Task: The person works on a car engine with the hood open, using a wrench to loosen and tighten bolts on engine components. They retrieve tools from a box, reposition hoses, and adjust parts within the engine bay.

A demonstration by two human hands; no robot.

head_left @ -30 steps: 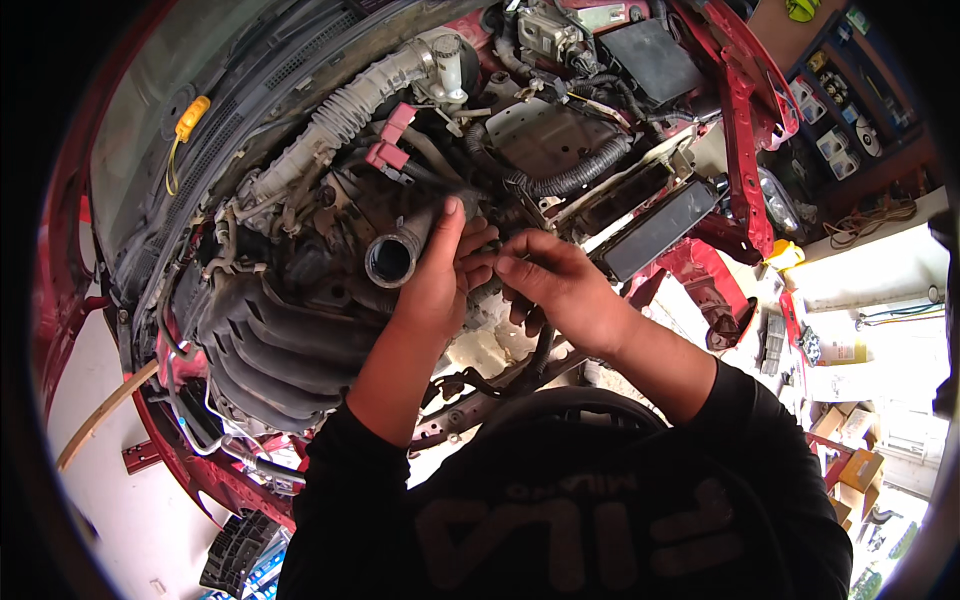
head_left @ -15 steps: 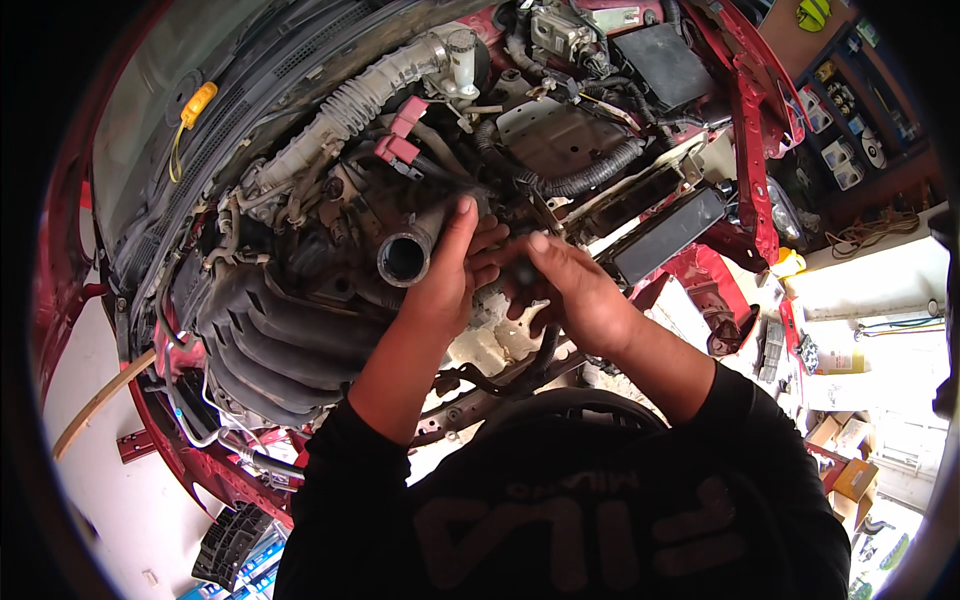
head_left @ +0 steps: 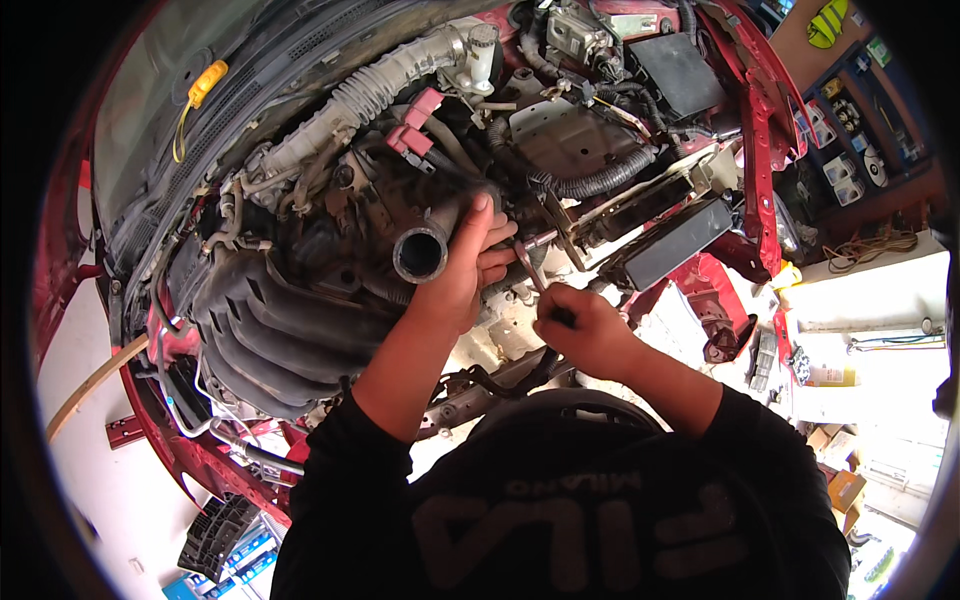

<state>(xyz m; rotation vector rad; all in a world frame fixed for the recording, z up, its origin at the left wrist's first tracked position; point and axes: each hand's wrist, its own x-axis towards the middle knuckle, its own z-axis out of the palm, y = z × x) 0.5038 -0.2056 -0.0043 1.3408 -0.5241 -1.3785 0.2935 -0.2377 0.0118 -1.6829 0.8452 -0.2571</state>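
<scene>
In the engine bay, my left hand (head_left: 465, 275) lies against a black rubber hose (head_left: 420, 256) whose round open end faces up at me. Its thumb stretches up along the hose, and its fingers are apart, tips at the head of a metal ratchet (head_left: 532, 265). Whether those fingertips grip the ratchet head or only touch it is unclear. My right hand (head_left: 585, 330) is closed around the lower part of the ratchet's handle. A short socket-like piece points right from the head. What lies under my left palm is hidden.
A ribbed black engine cover (head_left: 290, 335) lies to the left. Beyond my hands are red connectors (head_left: 412, 125), a corrugated intake duct (head_left: 365, 95) and a split-loom hose (head_left: 600, 183). A dark rectangular panel (head_left: 680, 245) sits right, beside the red body frame (head_left: 757, 160).
My right hand has gone from spread fingers beside the left hand to a fist lower down, around the ratchet handle. The ratchet now shows clearly. My left hand stays by the hose.
</scene>
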